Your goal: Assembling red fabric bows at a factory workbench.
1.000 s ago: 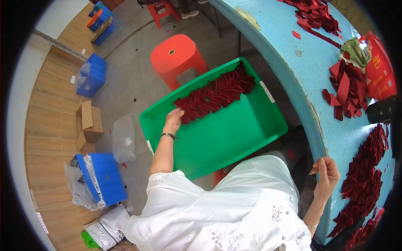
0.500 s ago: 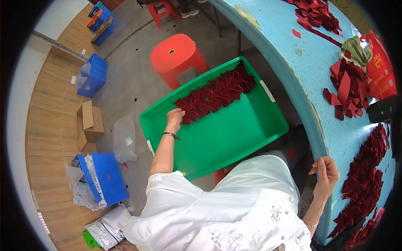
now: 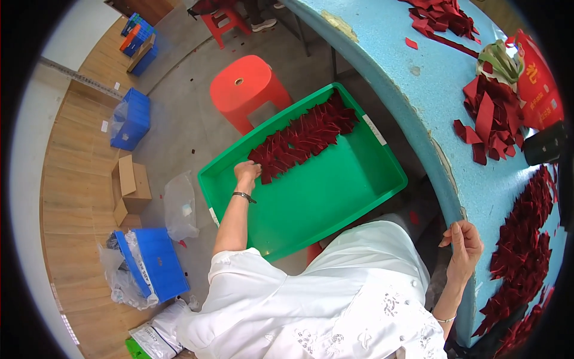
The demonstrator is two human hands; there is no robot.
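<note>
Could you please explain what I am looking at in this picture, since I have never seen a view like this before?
This is one wide, bulging view from a camera worn on a person's head, looking down, so straight edges bend. There is no machine, only two bare hands. The left hand reaches into a green tray and touches the end of a row of dark red pieces; whether it grips one is hard to tell. The right hand rests on the edge of the blue table, where more red pieces lie. A red stool stands beyond the tray.
</note>
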